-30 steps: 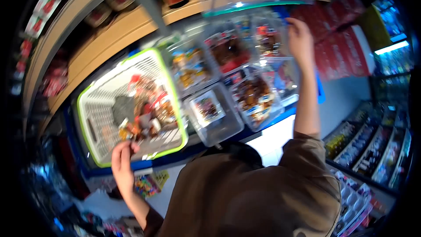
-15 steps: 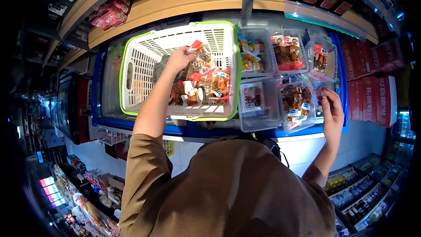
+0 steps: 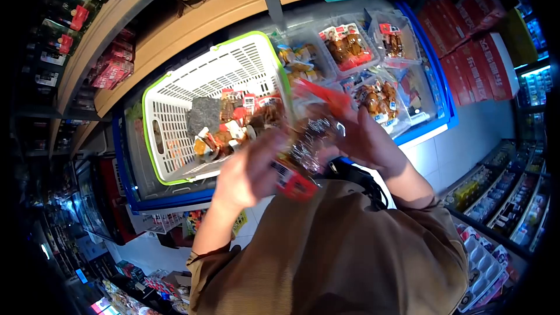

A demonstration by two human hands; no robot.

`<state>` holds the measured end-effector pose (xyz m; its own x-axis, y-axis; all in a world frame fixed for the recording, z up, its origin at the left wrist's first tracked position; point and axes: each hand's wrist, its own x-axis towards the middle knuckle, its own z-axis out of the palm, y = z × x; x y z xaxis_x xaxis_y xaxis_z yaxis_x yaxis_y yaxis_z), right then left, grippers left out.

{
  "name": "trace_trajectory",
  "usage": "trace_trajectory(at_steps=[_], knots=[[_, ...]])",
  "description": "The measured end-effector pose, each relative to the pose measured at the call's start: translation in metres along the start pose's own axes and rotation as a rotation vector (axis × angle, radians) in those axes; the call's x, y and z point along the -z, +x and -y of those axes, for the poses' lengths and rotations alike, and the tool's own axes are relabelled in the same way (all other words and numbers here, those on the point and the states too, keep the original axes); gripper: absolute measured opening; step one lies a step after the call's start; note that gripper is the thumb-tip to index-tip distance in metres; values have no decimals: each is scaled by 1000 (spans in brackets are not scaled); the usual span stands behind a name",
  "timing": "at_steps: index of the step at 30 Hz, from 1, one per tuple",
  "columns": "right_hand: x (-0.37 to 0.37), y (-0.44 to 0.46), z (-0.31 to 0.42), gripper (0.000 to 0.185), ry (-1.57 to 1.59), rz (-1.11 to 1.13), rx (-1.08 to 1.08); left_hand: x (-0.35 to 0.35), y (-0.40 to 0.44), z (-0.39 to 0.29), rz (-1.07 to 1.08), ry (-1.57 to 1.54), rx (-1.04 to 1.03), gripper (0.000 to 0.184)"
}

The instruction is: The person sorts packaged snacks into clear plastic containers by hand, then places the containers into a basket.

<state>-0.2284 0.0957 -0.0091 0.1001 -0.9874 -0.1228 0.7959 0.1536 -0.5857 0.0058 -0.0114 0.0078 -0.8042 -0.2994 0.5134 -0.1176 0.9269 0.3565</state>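
Note:
A shiny clear packet of brown food (image 3: 312,140) with red ends is held up in front of the torso, between my two hands. Around its left side close the fingers of my left hand (image 3: 251,169), somewhat blurred. My right hand (image 3: 373,140) is at the packet's right side, its fingers partly hidden and smeared by motion. Left of the hands, a white basket with a green rim (image 3: 201,58) holds red and brown packets (image 3: 227,131) and a dark grey item (image 3: 204,116). Clear bins with brown food packets (image 3: 347,46) stand beyond the hands.
A blue-edged freezer (image 3: 434,125) bears the basket and bins. Behind it runs a wooden shelf (image 3: 192,29) with jars and a grey post. Red boxes (image 3: 475,70) are stacked at the right, near racks of small goods (image 3: 496,198).
Both hands have come together in front of the torso, the left from the basket and the right from the bins. A large packet is now between them. The view has turned.

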Motion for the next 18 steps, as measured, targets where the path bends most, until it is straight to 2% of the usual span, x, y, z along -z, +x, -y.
trace_trajectory(at_steps=[1, 2, 4, 5, 8, 9, 12, 13, 16, 17, 18], knots=[[-7, 1, 1, 78, -50, -16, 3, -8, -5, -9, 20, -112, 61, 56], [-6, -1, 3, 67, -70, 24, -2, -15, -8, -18, 40, -221, 120, 54], [-5, -1, 3, 52, -282, -62, 18, -24, -16, -11, 67, -226, 164, 48], [-4, -2, 2, 48, -243, -89, 17, -29, -20, -7, 83, -227, 184, 46], [4, -5, 1, 38, -165, -135, 42, -51, -35, -16, -124, -526, 443, 38], [6, -5, 1, 36, -163, -128, 64, -58, -33, -15, -163, -716, 572, 28], [1, -3, -2, 26, -135, -152, 148, -47, -27, -22, -243, -1568, 978, 34], [5, -4, -7, 26, -122, -178, 157, -55, -37, -17, -246, -1755, 955, 44], [-1, -3, -8, 26, -82, -258, 148, -49, -18, -34, -210, -1995, 944, 50], [-3, -2, -9, 26, -79, -294, 158, -51, -16, -39, -241, -2015, 883, 48], [-5, -2, -11, 27, -76, -334, 167, -52, -16, -40, -230, -1908, 906, 44]])
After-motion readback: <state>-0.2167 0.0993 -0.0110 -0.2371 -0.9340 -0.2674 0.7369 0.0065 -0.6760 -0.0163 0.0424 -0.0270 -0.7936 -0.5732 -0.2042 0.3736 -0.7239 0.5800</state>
